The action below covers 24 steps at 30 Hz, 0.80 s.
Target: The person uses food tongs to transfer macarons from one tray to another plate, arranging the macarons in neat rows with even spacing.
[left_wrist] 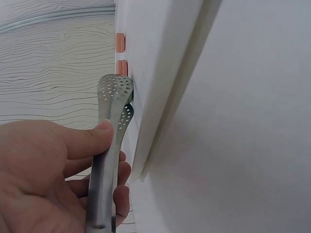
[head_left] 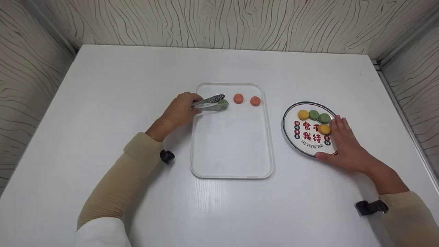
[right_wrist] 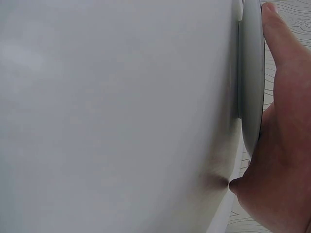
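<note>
My left hand (head_left: 181, 109) grips metal tongs (left_wrist: 101, 189) with perforated ends, thumb on one arm and fingers curled round the other. The tong ends lie either side of a green macaron (head_left: 223, 102) at the far left of a white tray (head_left: 231, 144); whether both touch it, I cannot tell. Two orange macarons (head_left: 238, 98) sit to its right. My right hand (head_left: 349, 147) rests at the right rim of a round plate (head_left: 291, 118), fingers extended and thumb spread along the near edge. On the plate are two yellow macarons (head_left: 303, 114) and two green macarons (head_left: 313, 114).
Tray and plate stand apart on a white table (head_left: 226, 209), the plate to the right. Red characters and a dark-lined rim mark the plate. Behind the table rises a wood-grain patterned panel (head_left: 219, 24), with similar panels at both sides.
</note>
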### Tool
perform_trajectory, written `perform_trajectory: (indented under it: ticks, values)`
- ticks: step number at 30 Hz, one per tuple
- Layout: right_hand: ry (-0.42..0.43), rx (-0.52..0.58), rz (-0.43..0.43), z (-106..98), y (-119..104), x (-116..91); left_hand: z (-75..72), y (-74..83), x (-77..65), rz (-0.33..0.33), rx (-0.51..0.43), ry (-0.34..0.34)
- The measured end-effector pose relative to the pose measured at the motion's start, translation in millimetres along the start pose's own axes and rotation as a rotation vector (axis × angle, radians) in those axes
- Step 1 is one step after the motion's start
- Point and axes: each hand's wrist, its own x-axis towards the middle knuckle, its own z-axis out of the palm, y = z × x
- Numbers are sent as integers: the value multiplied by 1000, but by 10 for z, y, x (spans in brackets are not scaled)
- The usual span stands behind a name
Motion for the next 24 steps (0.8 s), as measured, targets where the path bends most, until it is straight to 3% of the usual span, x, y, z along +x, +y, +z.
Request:
perform_trajectory:
  ticks: [24]
  values:
    - [-13,4,10,-8,-1,-5,-43,120,-32,28,22,-16]
